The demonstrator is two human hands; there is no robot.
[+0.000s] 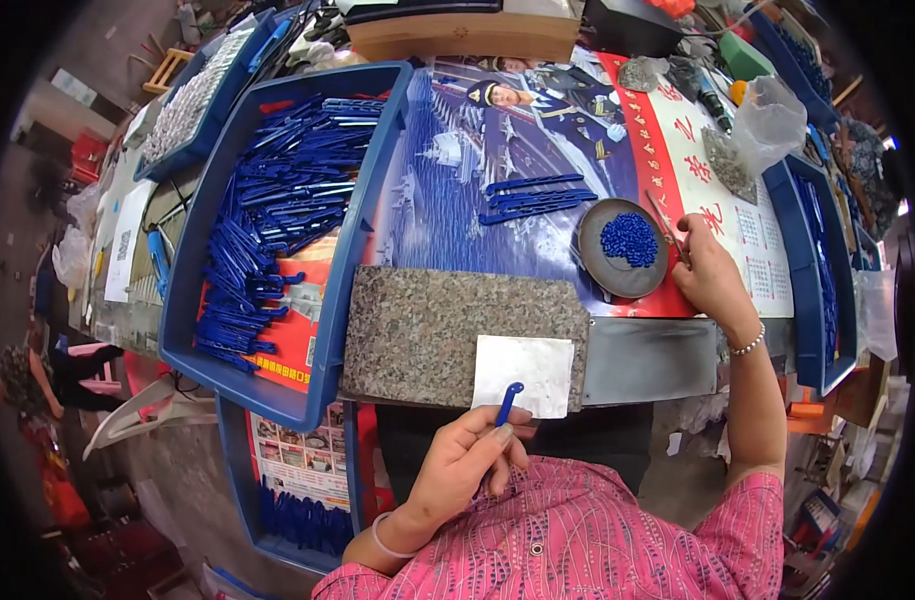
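Note:
My left hand (468,455) is closed around a slim blue plastic piece (510,402) with a rounded, hooked head pointing up, just in front of a small white paper sheet (550,375). The paper lies on a speckled granite slab (458,325) at the table's near edge. At the right, my right hand (716,275) pinches a thin pointed tool (664,220), perhaps tweezers, beside a round dark dish (626,285). Many tiny blue beads (630,240) are heaped in that dish. Left of it, several blue sticks (538,197) lie side by side on the poster.
A large blue tray (336,330) of blue sticks stands on the left, with another blue tray (240,490) below it. At the right edge is a further blue tray (808,270). A wooden box (468,38) sits at the back, and a clear plastic bag (770,125) lies far right.

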